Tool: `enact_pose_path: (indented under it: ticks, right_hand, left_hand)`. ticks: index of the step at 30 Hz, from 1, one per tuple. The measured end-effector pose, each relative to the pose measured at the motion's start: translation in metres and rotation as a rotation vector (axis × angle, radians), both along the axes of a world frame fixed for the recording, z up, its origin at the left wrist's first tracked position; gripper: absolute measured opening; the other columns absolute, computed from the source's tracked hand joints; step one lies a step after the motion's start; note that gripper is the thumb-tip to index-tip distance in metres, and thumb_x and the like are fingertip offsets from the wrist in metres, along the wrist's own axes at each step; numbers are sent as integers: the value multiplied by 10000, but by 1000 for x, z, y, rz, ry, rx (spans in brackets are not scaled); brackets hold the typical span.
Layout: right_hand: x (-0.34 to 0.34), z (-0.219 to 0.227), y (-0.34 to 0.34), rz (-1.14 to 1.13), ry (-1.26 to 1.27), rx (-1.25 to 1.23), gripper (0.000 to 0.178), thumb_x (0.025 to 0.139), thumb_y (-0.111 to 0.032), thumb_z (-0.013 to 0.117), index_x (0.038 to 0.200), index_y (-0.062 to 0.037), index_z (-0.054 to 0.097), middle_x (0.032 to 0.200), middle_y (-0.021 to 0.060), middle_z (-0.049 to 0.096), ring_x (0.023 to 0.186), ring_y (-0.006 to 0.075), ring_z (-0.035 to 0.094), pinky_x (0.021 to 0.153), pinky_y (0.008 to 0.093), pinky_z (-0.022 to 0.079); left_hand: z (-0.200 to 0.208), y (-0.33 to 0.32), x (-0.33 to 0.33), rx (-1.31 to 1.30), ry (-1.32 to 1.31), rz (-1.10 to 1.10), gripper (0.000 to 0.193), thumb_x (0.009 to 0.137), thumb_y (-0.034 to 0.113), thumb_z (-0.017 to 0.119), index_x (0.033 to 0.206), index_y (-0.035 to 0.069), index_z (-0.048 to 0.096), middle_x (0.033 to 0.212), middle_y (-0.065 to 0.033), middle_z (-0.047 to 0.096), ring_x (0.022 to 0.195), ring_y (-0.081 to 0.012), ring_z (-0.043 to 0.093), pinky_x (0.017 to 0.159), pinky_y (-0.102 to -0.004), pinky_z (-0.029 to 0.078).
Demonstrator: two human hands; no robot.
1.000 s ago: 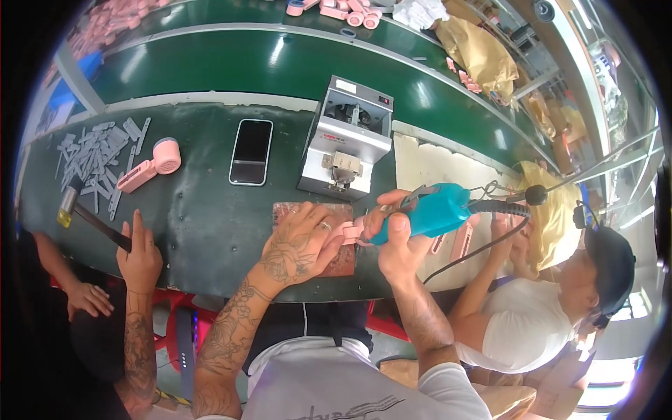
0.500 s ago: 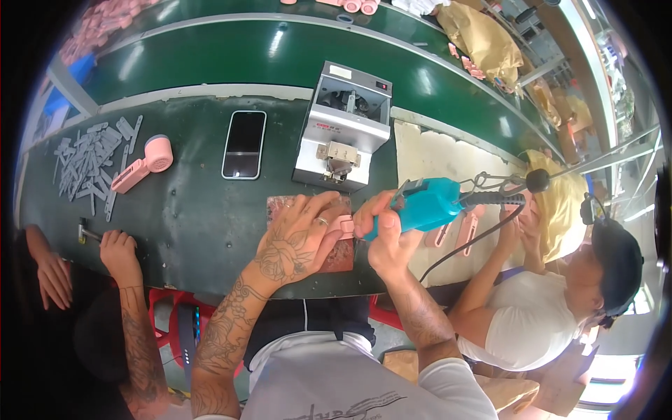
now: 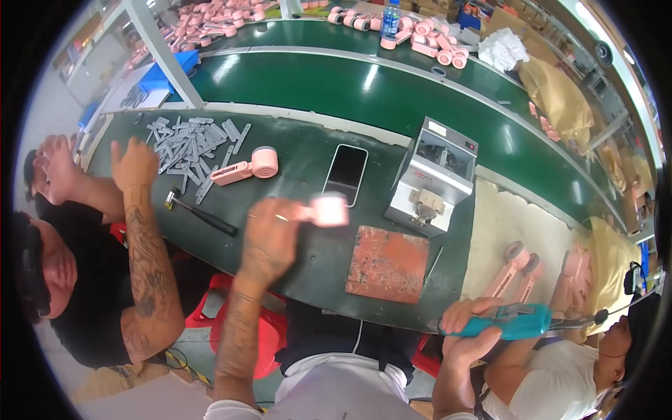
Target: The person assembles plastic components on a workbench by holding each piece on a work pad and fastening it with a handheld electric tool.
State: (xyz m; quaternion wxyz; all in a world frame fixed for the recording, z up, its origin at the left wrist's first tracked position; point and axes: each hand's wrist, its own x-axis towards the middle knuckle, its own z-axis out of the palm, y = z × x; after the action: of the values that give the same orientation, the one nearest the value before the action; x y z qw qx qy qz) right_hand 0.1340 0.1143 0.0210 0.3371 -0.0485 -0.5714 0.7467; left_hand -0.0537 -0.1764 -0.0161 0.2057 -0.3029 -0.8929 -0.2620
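Green conveyor belt: stretching across the upper part of the frame, with a jumble of pink units lying beyond it. Dark green workbench: occupying the middle. Left hand, centre: fingers curling closed around the narrow end of a pink fan-like piece, its round head blurring in front of the phone; the slim end is probably serving as the natural handle. Right hand, lower right: wrapping its fingers and thumb around a teal power tool beyond the bench's front edge, seemingly to be keeping it apart from the piece; a dark cord is leading off rightward. Reddish mat, right of centre: lying bare, apparently shielding the bench top, a thin rod resting just beside it. Grey machine: standing behind the mat, presumably for easy reach. Similar pink unit, left of centre: lying beside heaped grey strips, perhaps being kept together as a parts stock. Hammer: lying below them, handle pointing toward the centre. Pale sheet, right: carrying more pink units, probably guarding their finish. Co-worker's hand, left: rising near the strips, its fingers' hold being impossible to tell.
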Motion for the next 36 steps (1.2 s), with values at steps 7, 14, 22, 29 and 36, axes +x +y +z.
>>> enact_pose_path:
  ticks: [7,14,22,29,36]
  right_hand:
    - [28,-9,11,-6,-50,55,626,921,-576,697,1058,21,567,764,129,634,632,201,623,549,330,512]
    - [57,-19,15,117,-256,44,690,920,-541,719,1195,66,539,815,96,631,743,187,617,687,336,500]
    - [82,-14,21,71,-215,41,562,944,-358,738,1254,64,534,871,64,613,755,112,541,683,266,445]
    - [87,-16,42,-97,-242,107,670,933,-464,706,1297,67,519,929,90,630,816,136,563,739,290,452]
    - [16,0,43,-52,-146,-51,778,943,-644,598,1258,59,483,806,100,567,739,208,542,689,368,446]
  left_hand:
    - [18,-3,-41,84,221,91,201,909,-14,600,1101,6,655,1145,-184,635,1065,-379,613,957,-461,485]
    - [21,227,50,314,-355,-624,247,885,261,758,1027,64,711,966,-102,704,874,-282,668,784,-390,539]
    - [-42,395,88,53,-490,-580,406,878,435,699,994,48,658,992,-187,670,939,-403,672,832,-495,543]
    - [4,302,79,222,-379,-604,218,886,286,710,998,100,706,879,-122,646,877,-369,654,788,-480,532]
    - [0,170,51,219,-286,-536,153,862,197,752,967,91,721,857,-78,604,844,-306,608,734,-417,502]
